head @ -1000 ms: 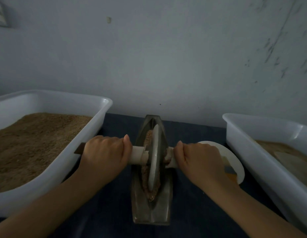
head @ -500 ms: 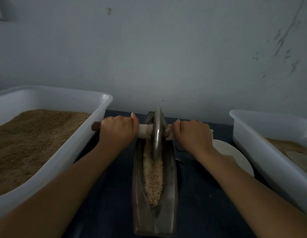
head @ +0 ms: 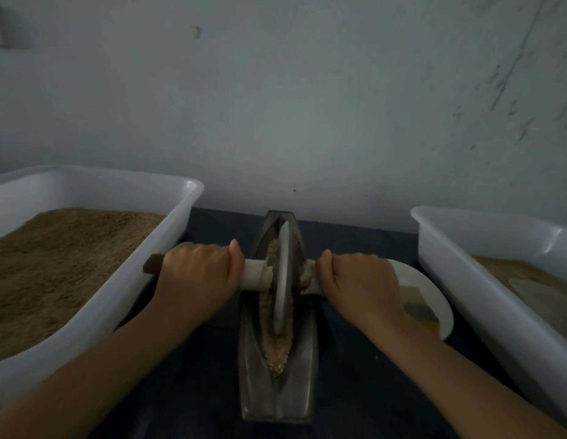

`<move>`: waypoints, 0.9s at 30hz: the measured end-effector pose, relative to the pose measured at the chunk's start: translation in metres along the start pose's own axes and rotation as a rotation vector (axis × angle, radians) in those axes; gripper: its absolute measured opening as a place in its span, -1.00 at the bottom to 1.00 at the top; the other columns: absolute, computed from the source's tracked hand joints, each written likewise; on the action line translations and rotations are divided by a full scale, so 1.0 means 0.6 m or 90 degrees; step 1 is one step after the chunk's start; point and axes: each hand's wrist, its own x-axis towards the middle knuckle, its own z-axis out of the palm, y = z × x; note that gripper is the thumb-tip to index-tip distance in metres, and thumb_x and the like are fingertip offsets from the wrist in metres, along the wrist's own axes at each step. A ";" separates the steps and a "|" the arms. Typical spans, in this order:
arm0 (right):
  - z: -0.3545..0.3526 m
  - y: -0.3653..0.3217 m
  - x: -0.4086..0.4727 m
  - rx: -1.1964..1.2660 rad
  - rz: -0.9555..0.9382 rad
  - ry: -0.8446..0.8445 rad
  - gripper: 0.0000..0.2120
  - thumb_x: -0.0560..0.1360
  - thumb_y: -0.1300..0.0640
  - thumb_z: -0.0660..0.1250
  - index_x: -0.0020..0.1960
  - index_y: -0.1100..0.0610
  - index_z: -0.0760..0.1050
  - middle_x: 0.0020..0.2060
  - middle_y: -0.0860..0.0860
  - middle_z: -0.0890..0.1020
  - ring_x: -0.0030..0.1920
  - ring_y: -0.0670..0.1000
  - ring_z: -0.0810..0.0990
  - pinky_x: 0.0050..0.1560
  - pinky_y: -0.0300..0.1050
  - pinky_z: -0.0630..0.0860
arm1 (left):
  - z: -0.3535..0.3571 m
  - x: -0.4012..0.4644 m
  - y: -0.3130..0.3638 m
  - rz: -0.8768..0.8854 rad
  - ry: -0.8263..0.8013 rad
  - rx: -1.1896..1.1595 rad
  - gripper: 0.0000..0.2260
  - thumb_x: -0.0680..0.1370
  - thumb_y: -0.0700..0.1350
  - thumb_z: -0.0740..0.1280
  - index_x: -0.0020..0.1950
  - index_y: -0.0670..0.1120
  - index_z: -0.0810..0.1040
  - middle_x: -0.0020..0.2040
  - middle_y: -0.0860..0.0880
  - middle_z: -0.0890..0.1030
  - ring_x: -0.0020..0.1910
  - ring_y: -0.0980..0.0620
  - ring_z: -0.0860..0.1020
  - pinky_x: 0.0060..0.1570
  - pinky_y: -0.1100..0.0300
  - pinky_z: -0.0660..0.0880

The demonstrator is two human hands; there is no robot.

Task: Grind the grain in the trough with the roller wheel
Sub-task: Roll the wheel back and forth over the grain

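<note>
A narrow boat-shaped metal trough (head: pixel 277 397) lies lengthwise on the dark table, pointing away from me. Pale crushed grain (head: pixel 277 353) fills its groove. A grey disc-shaped roller wheel (head: pixel 282 277) stands upright in the middle of the trough, on a wooden axle handle (head: pixel 253 275) that crosses it. My left hand (head: pixel 198 275) grips the axle left of the wheel; its dark end sticks out past my knuckles. My right hand (head: pixel 359 285) grips the axle on the right side. Grain clings to the axle beside the wheel.
A large white tub (head: pixel 168 248) heaped with brown grain stands close on the left. Another white tub (head: pixel 459 258) with brownish contents is on the right. A white plate (head: pixel 434 299) with a small card on it lies behind my right hand. A pale wall rises behind.
Both hands have pulled the wheel back from the trough's far end to its middle, after having pushed it forward from the middle half a second before.
</note>
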 end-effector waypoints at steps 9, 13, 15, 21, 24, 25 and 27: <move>-0.016 -0.002 -0.019 0.019 -0.021 -0.009 -0.55 0.59 -0.01 -0.11 -0.46 0.01 0.16 -0.57 -0.07 0.24 -0.54 -0.05 0.23 -0.43 -0.11 0.14 | -0.007 -0.011 -0.002 0.011 -0.027 -0.030 -0.71 0.11 -0.32 0.54 -0.27 -0.30 0.53 -0.61 -0.08 0.39 -0.73 0.00 0.32 -0.67 0.30 0.27; 0.006 -0.001 0.013 0.004 0.006 0.030 -0.50 0.58 0.01 -0.05 -0.53 0.05 0.17 -0.60 -0.05 0.24 -0.56 -0.01 0.20 -0.41 -0.11 0.14 | 0.023 0.008 -0.013 0.029 -0.001 0.101 -0.76 0.25 -0.37 0.26 -0.14 -0.37 0.61 -0.55 -0.18 0.46 -0.67 -0.06 0.41 -0.60 0.23 0.35; 0.021 0.002 0.031 0.002 0.019 0.050 -0.49 0.59 0.04 0.02 -0.54 0.09 0.18 -0.59 -0.03 0.24 -0.54 0.05 0.23 -0.42 -0.11 0.11 | 0.037 0.022 -0.016 0.022 0.010 0.128 -0.78 0.25 -0.35 0.36 -0.12 -0.35 0.62 -0.54 -0.18 0.48 -0.65 -0.06 0.43 -0.60 0.21 0.38; 0.047 0.013 0.077 -0.008 0.018 0.068 -0.49 0.58 0.08 0.06 -0.55 0.09 0.17 -0.60 -0.02 0.22 -0.52 0.08 0.27 -0.46 -0.13 -0.01 | 0.062 0.057 -0.029 0.023 0.013 0.192 -0.51 0.07 -0.29 0.59 -0.05 -0.36 0.61 -0.50 -0.18 0.51 -0.62 -0.07 0.47 -0.61 0.21 0.40; 0.051 0.016 0.086 0.001 0.030 0.060 -0.50 0.58 0.06 0.03 -0.53 0.12 0.25 -0.57 -0.02 0.25 -0.50 0.07 0.26 -0.44 -0.11 0.04 | 0.057 0.068 -0.028 0.009 -0.035 0.161 -0.42 -0.02 -0.30 0.62 -0.06 -0.41 0.59 -0.53 -0.21 0.49 -0.65 -0.08 0.45 -0.63 0.18 0.39; 0.050 0.016 0.085 -0.005 0.033 0.051 -0.50 0.58 0.06 0.02 -0.52 0.13 0.24 -0.58 -0.02 0.26 -0.52 0.05 0.23 -0.45 -0.11 0.01 | 0.054 0.068 -0.027 0.010 -0.048 0.148 -0.39 -0.06 -0.31 0.63 -0.06 -0.42 0.58 -0.54 -0.22 0.49 -0.66 -0.09 0.44 -0.64 0.17 0.39; 0.047 0.014 0.076 -0.025 0.030 0.029 -0.50 0.59 0.04 -0.02 -0.51 0.10 0.21 -0.58 -0.03 0.26 -0.54 0.00 0.18 -0.46 -0.11 -0.02 | 0.048 0.063 -0.025 0.015 -0.057 0.136 -0.39 -0.06 -0.31 0.62 -0.06 -0.43 0.58 -0.54 -0.23 0.48 -0.67 -0.09 0.43 -0.63 0.17 0.38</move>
